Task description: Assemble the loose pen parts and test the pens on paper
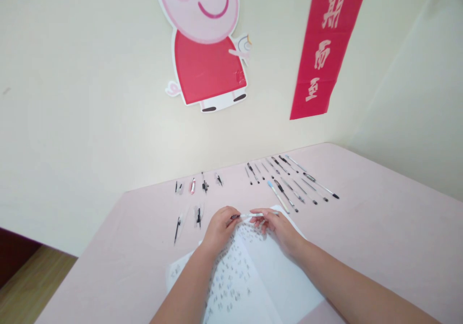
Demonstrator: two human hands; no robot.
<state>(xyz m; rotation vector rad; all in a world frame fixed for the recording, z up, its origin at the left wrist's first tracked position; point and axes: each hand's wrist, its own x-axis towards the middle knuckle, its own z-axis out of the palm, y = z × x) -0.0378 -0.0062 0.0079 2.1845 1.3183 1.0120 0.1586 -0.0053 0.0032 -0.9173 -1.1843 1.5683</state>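
Observation:
Between my two hands a slim white pen [249,215] with a dark end lies level above the paper. My left hand [222,225] is closed, its fingers pinching the dark end. The other end rests in the fingers of my right hand [273,222], which are curled around it. Beneath both hands are white sheets [260,266], the left part covered with handwriting. Beyond my right hand lie pens in two rows, among them a blue-capped pen [278,196] and a black pen [285,195].
Left of my hands, small dark and clear pieces [198,216] and a pink-and-white item [193,185] lie on the pink table [108,266]. The wall behind bears a cartoon pig cutout [211,68] and a red banner [323,54]. At lower left the table edge drops toward a wooden floor [43,285].

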